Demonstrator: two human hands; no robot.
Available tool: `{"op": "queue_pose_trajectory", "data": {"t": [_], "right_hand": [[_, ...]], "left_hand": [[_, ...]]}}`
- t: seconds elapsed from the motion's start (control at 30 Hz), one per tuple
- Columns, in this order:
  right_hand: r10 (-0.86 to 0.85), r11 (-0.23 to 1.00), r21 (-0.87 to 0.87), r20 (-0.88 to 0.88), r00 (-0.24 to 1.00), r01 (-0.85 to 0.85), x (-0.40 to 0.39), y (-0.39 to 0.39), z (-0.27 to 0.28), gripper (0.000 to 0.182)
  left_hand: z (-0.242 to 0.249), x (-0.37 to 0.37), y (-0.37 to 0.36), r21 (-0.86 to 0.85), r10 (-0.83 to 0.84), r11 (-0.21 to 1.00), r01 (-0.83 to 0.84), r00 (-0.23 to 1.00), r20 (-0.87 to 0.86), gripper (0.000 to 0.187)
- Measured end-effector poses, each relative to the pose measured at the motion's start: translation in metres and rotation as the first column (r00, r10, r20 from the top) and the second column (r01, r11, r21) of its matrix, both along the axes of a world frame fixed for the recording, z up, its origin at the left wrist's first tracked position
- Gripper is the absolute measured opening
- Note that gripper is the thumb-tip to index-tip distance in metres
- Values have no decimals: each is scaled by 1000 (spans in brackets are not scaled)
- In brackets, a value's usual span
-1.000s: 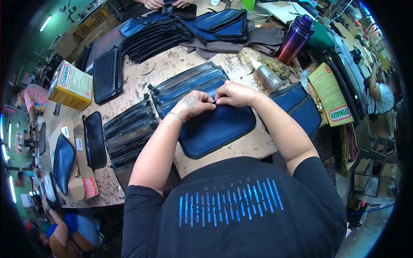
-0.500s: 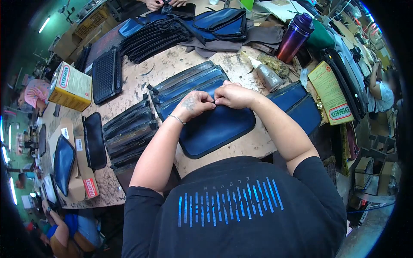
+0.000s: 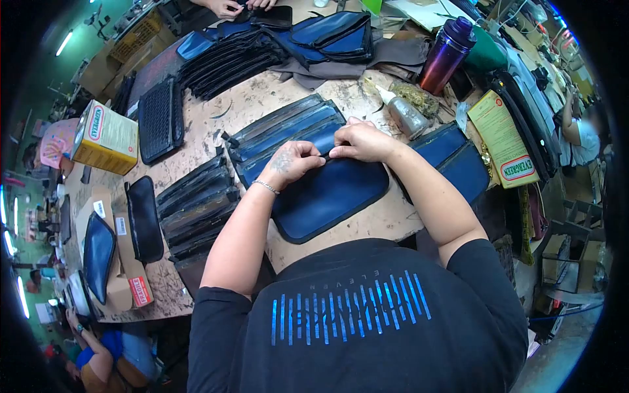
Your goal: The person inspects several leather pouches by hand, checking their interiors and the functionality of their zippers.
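A dark blue leather panel (image 3: 331,196) with rounded corners and a black edge lies on the table in front of me. My left hand (image 3: 295,160) pinches its far edge, thumb and fingers pressed together. Right beside it, my right hand (image 3: 360,141) grips the same edge, fingers curled. The fingertips nearly meet, and the exact bit of edge between them is hidden. Just beyond the hands is a row of overlapping blue panels with black edges (image 3: 288,134). Another overlapping stack of dark strips (image 3: 196,203) lies left of my left forearm.
At left stand a yellow-and-white can (image 3: 108,137), a black woven panel (image 3: 161,121) and a cardboard piece (image 3: 121,262). A glue bottle (image 3: 407,118), a purple-red flask (image 3: 447,56) and more blue panels (image 3: 449,160) lie right. Another person's hands (image 3: 229,8) work at the far edge.
My right hand has shifted slightly along the panel's edge, its fingers curled differently. My left hand stays pinched at nearly the same place. The view has tilted a little.
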State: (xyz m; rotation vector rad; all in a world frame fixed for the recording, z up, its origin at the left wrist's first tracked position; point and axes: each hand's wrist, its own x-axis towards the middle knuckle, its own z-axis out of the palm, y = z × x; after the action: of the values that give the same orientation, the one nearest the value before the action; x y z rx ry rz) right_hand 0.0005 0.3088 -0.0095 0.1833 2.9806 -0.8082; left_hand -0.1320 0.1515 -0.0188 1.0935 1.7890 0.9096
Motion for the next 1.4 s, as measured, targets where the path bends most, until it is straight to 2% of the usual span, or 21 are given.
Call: {"op": "queue_pose_trajectory", "data": {"t": [0.13, 0.23, 0.33, 0.4, 0.5, 0.6, 0.63, 0.7, 0.73, 0.77, 0.8, 0.83, 0.87, 0.9, 0.93, 0.97, 1.0, 1.07, 1.17, 1.3, 1.4], "right_hand": [[-53, 989, -137, 6, 999, 53, 4, 17, -8, 29], [-83, 972, -224, -17, 996, 77, 7, 18, -10, 28], [-75, 968, -238, 2, 997, 73, 5, 23, -15, 28], [-57, 967, -247, 3, 998, 56, 3, 25, -17, 31], [-72, 987, -143, 38, 997, 77, 1, 21, -8, 30], [33, 999, 22, 14, 999, -33, -7, -6, 12, 26], [52, 998, 18, 46, 998, -53, -15, -14, 12, 24], [-28, 994, -97, 163, 986, 44, -20, -22, 22, 23], [-22, 995, -97, 161, 987, 38, -21, -17, 17, 23], [8, 986, -168, 172, 985, 22, -21, -8, 8, 24], [39, 971, -239, 185, 982, 6, -22, -4, 2, 26], [45, 970, -242, 186, 981, 1, -22, -7, 2, 26], [36, 986, -167, 169, 985, -7, -22, -10, 3, 25], [27, 996, -90, 151, 988, -13, -21, -13, 4, 25], [18, 1000, -12, 131, 991, -17, -22, -16, 5, 24], [20, 1000, -11, 130, 991, -19, -23, -19, 6, 24], [51, 999, -12, 135, 990, -50, -25, -22, 6, 24], [100, 995, 2, 147, 984, -101, -30, -31, 9, 25], [146, 988, -77, 131, 981, -136, -34, -35, 5, 24], [156, 985, -97, 117, 981, -145, -34, -35, 3, 25], [154, 988, -25, 116, 981, -152, -31, -38, 2, 25]], "left_hand": [[-3, -1, -3, -5, 46, 999, -46, 999, 29, 16], [-2, -1, -3, -1, 4, 1000, -5, 998, -60, 17], [-1, -2, -6, 1, -7, 1000, 7, 998, -57, 18], [3, 0, -6, 3, -43, 999, 44, 991, -129, 20], [1, -1, -4, 11, -75, 997, 78, 984, -162, 21], [-2, -2, -2, 62, -89, 994, 94, 993, -80, 21], [-3, -2, -1, 63, -94, 993, 99, 992, -79, 21], [-4, -9, -4, -96, -55, 994, 60, 997, 58, 20], [-3, -13, -8, -125, -52, 990, 66, 992, 114, 20], [-1, -18, -15, -126, -44, 990, 58, 993, 112, 20], [14, -18, -22, -245, -20, 969, 39, 997, 79, 19], [21, -19, -28, -361, -4, 932, 19, 999, 44, 19], [20, -23, -31, -416, 3, 909, 26, 998, 69, 19], [14, -25, -34, -417, 5, 909, 25, 997, 71, 19], [4, -28, -36, -325, -61, 943, 72, 997, 46, 20], [-3, -31, -38, -231, -123, 965, 123, 992, 14, 22], [-7, -33, -39, -232, -121, 965, 121, 993, 15, 22], [-16, -37, -40, -179, -84, 977, 115, 981, 172, 20], [-15, -34, -43, -76, -83, 993, 95, 986, 147, 17], [-11, -32, -46, -57, -99, 992, 109, 983, 154, 17], [-7, -30, -47, -55, -122, 991, 125, 991, 53, 19]]}}
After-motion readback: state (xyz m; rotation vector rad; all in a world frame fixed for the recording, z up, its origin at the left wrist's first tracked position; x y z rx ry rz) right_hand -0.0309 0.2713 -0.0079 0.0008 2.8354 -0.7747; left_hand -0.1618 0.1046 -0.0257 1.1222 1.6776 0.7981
